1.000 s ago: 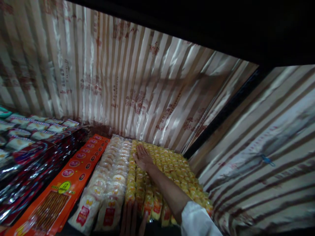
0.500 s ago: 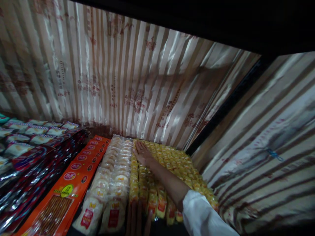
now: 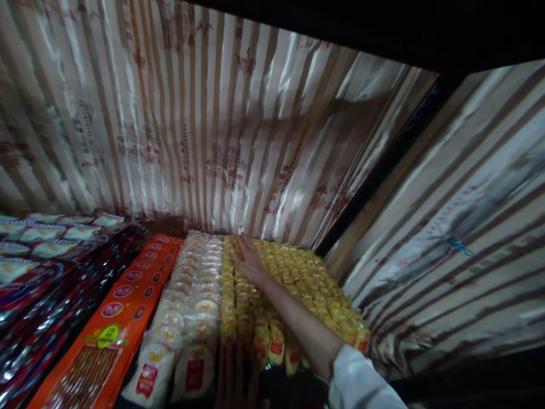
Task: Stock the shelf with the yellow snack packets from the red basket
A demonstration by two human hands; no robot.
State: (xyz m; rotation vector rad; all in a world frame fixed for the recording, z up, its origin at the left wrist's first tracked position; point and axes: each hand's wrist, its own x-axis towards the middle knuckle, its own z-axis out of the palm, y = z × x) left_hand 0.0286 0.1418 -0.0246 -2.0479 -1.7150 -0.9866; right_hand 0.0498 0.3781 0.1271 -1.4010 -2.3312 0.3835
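Note:
My right hand (image 3: 248, 260) reaches across rows of yellow-wrapped snack packets (image 3: 306, 284), its fingers stretched out near the back end of the leftmost yellow row. At the front end of these rows is my left hand (image 3: 237, 378), in shadow, with its fingers extended and pointing away from me. No item shows in either hand. Left of the yellow rows stand two rows of round, pale packets in clear wrap (image 3: 195, 363) with red labels. My right forearm, in a white sleeve, covers part of the yellow packets.
A stack of orange packs (image 3: 111, 309) of brown sticks lies further left, beside dark shiny bags (image 3: 85, 284). Striped, printed sheeting (image 3: 204, 125) rises behind the goods and on the right. A dark post (image 3: 383, 165) slants between the sheets, and blue string (image 3: 460, 246) hangs there.
The view has turned slightly right, so the goods sit further left. My right hand has slid a little towards the back edge of the yellow rows, fingers more spread. My left hand stays at the front.

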